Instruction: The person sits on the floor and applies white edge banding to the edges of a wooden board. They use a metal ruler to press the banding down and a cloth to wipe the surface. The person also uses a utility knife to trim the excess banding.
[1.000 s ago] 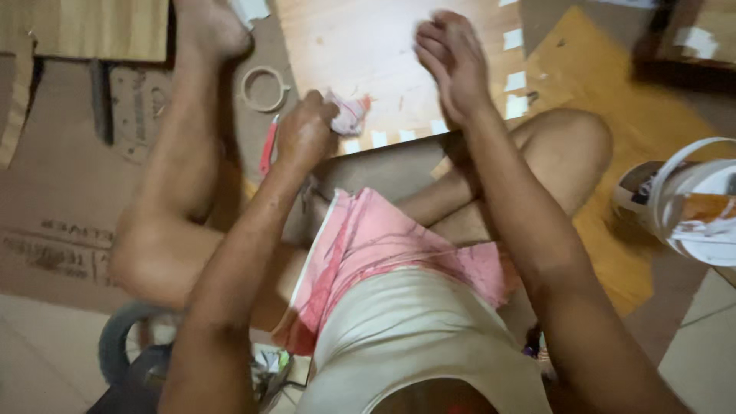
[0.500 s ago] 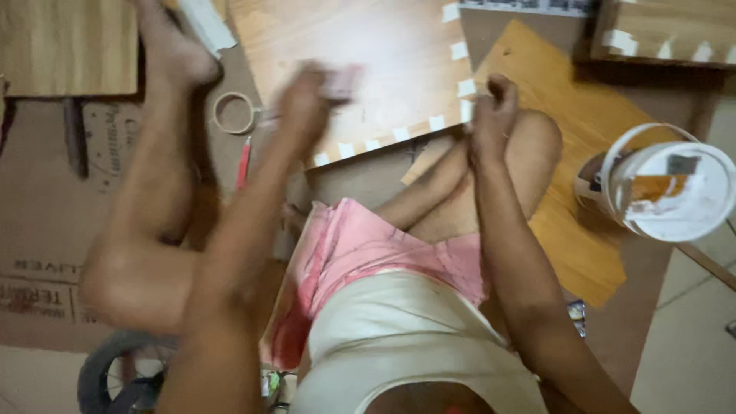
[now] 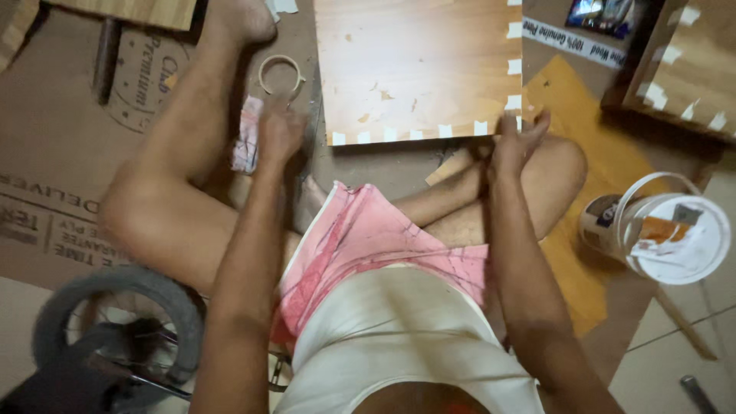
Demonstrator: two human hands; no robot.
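From the head view, the square wooden panel with white tape tabs along its edges (image 3: 418, 69) lies on the floor at twelve o'clock, taping apparently mostly done. The left hand (image 3: 280, 134) seems loosely closed beside a pink rag (image 3: 247, 146), though blurred; the right hand (image 3: 517, 142) hangs released at the panel's corner. A ring-shaped tape roll (image 3: 280, 74) sits at eleven o'clock.

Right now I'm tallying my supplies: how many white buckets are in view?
1. The white bucket stands on the floor at the right edge, beside the person's knee, well away from the right hand. Others may sit outside the view.
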